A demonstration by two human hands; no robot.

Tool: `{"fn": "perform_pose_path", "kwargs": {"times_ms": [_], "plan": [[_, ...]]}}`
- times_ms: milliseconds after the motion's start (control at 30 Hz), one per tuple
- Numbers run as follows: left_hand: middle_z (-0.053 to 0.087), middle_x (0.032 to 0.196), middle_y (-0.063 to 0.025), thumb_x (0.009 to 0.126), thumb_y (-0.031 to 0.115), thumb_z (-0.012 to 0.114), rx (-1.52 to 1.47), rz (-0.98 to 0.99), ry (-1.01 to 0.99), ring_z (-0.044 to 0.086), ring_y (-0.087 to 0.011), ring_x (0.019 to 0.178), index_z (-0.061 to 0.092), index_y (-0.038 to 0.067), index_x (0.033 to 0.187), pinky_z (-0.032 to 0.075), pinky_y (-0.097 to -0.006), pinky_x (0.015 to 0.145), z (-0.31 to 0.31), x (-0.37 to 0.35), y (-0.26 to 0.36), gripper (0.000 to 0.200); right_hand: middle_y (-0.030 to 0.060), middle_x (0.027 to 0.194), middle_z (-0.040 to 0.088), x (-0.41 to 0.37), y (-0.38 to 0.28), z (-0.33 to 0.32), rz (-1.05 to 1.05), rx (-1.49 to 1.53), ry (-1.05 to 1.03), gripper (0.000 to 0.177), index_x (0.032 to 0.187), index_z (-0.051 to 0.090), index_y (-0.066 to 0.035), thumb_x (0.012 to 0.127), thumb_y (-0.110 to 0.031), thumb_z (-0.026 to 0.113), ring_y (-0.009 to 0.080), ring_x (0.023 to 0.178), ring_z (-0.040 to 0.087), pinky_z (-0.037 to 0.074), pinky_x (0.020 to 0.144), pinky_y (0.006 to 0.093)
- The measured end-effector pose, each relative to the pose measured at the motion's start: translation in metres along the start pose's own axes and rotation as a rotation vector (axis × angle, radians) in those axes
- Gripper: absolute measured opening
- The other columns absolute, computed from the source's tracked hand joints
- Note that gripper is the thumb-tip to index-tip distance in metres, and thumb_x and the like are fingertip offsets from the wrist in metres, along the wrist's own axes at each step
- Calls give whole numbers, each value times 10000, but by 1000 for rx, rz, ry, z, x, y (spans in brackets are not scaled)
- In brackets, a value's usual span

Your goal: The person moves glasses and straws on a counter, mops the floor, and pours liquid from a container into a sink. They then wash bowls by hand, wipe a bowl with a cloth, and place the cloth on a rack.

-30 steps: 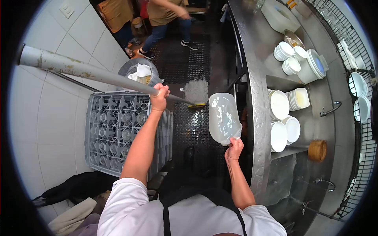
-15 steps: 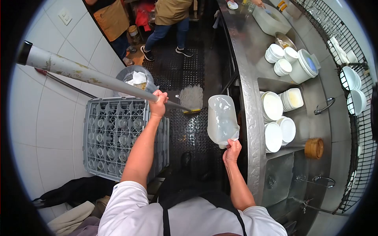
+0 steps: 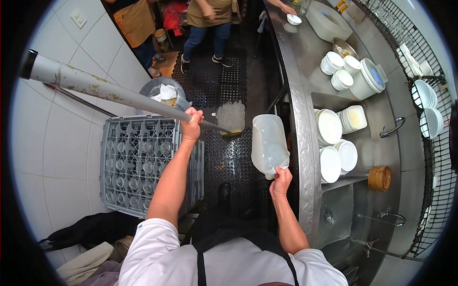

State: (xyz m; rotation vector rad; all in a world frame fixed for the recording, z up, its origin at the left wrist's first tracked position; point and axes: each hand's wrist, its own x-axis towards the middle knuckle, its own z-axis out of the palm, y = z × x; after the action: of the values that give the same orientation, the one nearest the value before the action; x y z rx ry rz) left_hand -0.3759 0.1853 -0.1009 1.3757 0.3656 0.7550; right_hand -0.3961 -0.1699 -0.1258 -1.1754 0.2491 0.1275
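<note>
Two hands, two grips: my left hand was closed around the long brush handle, and my right hand clutched the narrow end of a translucent plastic jug. The jug hung tilted over the black floor mat, just ahead of that hand. The brush head lay on the mat beyond my left hand, ahead and left of the jug.

To do this well, I judged, the bristles should lie flat on the mat under short, firm strokes. The jug should tip slowly, so that whatever it gave landed by the bristles and not against the counter on the right.

The jug looked nearly empty, and I could not tell what was in it. Beneath my left forearm the grey rack held glasses in its cells. Beyond my left hand a bin held crumpled paper. Right of the jug, the sink held stacks of white plates.
</note>
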Motion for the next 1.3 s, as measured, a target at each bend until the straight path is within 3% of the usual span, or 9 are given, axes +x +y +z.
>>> {"fn": "perform_pose_path", "kwargs": {"times_ms": [267,367,567,767,867,1067,1167,1300], "plan": [[435,555,-3,862,125,590,-19,-7,7,424,-100,507,429,89,621,471,-287,627,-2,2,0,292,-73,687,509,-3,-4,10,24,12,35,30,765,599,-75,792,-89,604,29,589,376,275,551,208],[447,566,8,852,72,597,-59,13,3,441,-84,510,434,84,629,437,-247,558,-3,4,-1,277,-76,674,500,-2,-2,9,29,15,45,61,729,584,-76,787,-63,599,27,588,373,270,553,210],[445,556,-7,859,118,585,-25,-11,6,426,-100,510,430,91,624,471,-286,623,-2,6,1,282,-73,676,502,0,0,9,37,12,35,79,717,570,-75,787,-56,600,29,597,383,280,560,211],[450,564,4,848,74,603,-62,7,14,438,-86,510,448,75,631,445,-256,567,1,7,0,267,-65,691,522,0,-4,13,27,22,37,60,730,585,-65,788,-55,599,30,610,403,296,573,209],[438,554,-2,857,111,588,-18,-19,7,426,-98,511,425,96,621,473,-281,623,2,6,2,287,-64,689,521,1,-3,12,29,9,33,58,728,586,-63,784,-53,596,30,611,404,298,575,209],[442,555,1,860,117,593,-14,-21,12,428,-96,507,429,97,623,477,-283,618,4,6,-2,289,-68,671,499,7,2,7,35,-35,27,45,740,586,-81,779,-90,607,39,586,378,280,552,214],[432,557,18,842,66,602,-60,-9,30,433,-76,504,418,95,620,435,-249,551,8,6,-1,290,-71,668,494,10,6,7,42,-49,22,35,758,594,-88,781,-107,611,40,576,368,269,542,212],[430,552,4,861,113,589,-22,-10,12,423,-96,503,426,97,624,468,-279,614,7,7,0,288,-75,669,491,16,14,5,39,-38,18,22,780,606,-82,784,-104,606,35,577,366,265,543,206]]}}
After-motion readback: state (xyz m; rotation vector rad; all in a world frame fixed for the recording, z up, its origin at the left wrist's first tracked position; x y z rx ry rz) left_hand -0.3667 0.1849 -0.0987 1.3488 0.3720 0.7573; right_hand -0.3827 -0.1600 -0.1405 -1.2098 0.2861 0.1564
